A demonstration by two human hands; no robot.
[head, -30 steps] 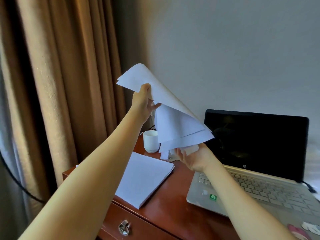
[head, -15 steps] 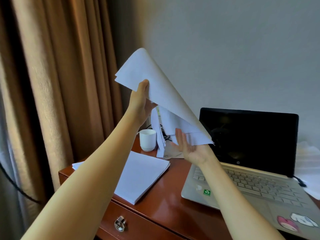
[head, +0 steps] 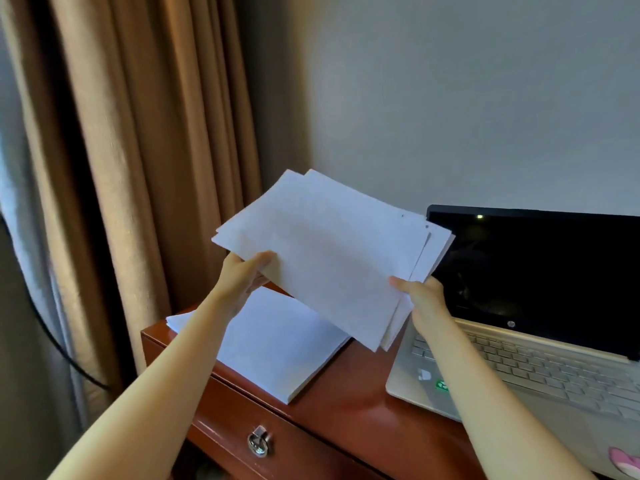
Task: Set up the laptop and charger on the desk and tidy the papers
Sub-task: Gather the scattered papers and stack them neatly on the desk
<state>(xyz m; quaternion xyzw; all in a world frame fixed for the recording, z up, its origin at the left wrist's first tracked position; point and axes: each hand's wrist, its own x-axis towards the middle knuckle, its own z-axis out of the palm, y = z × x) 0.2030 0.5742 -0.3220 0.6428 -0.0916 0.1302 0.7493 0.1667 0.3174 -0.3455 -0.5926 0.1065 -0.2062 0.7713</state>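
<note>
A loose sheaf of white papers (head: 339, 251) is held in the air above the desk, tilted and slightly fanned. My left hand (head: 242, 275) grips its left edge, thumb on top. My right hand (head: 420, 294) grips its right edge near the laptop. Below the sheaf a neat stack of white paper (head: 277, 344) lies on the left part of the red-brown desk (head: 349, 407). An open silver laptop (head: 526, 341) with a dark screen stands on the right. No charger is visible.
Brown curtains (head: 145, 168) hang at the left, with a dark cable (head: 52, 334) curving in front of them. A plain wall stands behind the desk. A drawer with a metal ring pull (head: 258, 441) is under the desk's front edge.
The sheaf came down from a raised, curled hold to a flatter one. My right hand moved from under the sheets to gripping their right edge. The cup is now hidden behind the papers.
</note>
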